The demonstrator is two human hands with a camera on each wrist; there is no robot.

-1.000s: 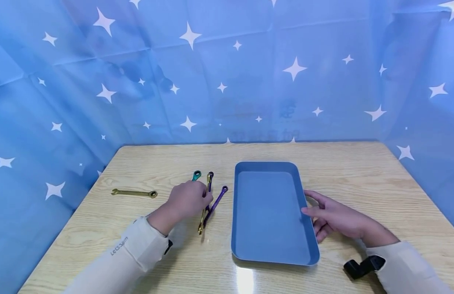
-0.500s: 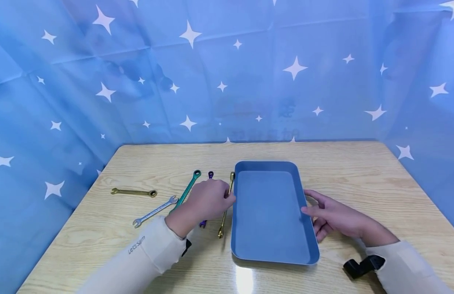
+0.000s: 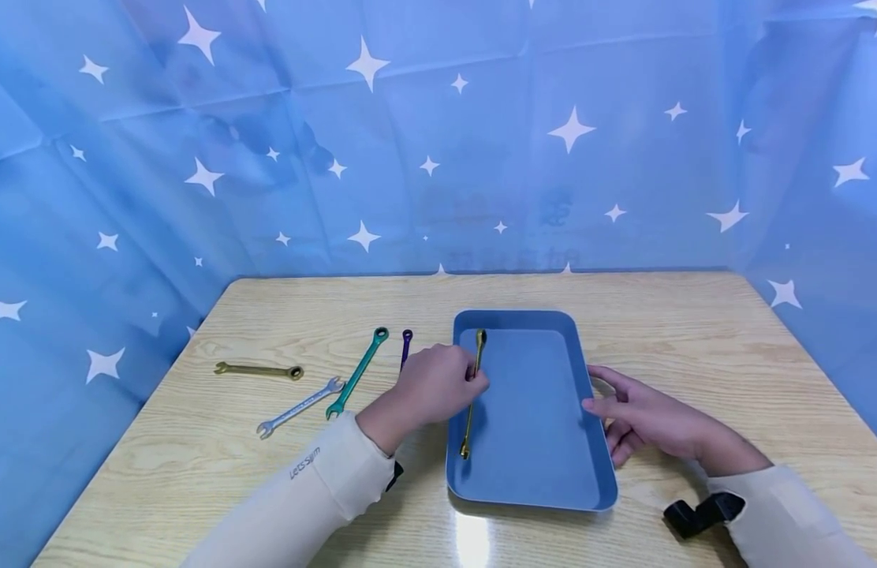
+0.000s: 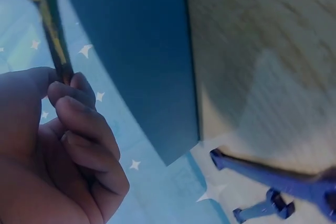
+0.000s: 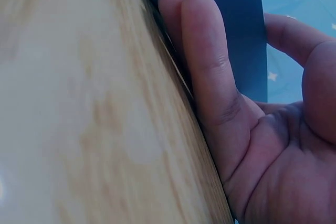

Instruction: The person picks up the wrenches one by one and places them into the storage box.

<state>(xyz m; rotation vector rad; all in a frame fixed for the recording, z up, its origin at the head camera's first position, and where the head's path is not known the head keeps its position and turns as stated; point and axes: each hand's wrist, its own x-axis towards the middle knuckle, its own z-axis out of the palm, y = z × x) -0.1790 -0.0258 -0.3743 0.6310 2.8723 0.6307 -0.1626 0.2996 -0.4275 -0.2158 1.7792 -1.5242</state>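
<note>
My left hand (image 3: 438,385) pinches a gold combination wrench (image 3: 469,426) by its middle, over the left part of the blue tray (image 3: 531,410). In the left wrist view, the gold wrench (image 4: 55,40) sticks up from between thumb and fingers. On the tray's right side, my right hand (image 3: 647,422) grips the wall, thumb over the rim and fingers along the outside. The right wrist view has those fingers (image 5: 207,61) against the tray's outer wall (image 5: 244,40). Just left of the tray lies a purple wrench (image 3: 407,343), mostly hidden behind my left hand.
A teal wrench (image 3: 359,371), a silver open-ended wrench (image 3: 300,408) and a bronze-coloured wrench (image 3: 257,371) lie on the left of the wooden table (image 3: 666,323). Two purple wrenches show in the left wrist view, one long (image 4: 273,179). A blue star-patterned cloth (image 3: 481,134) hangs behind.
My left hand has carried the gold wrench rightward from the wrenches on the table to over the tray, uncovering the teal and silver wrenches. The right hand has stayed at the tray.
</note>
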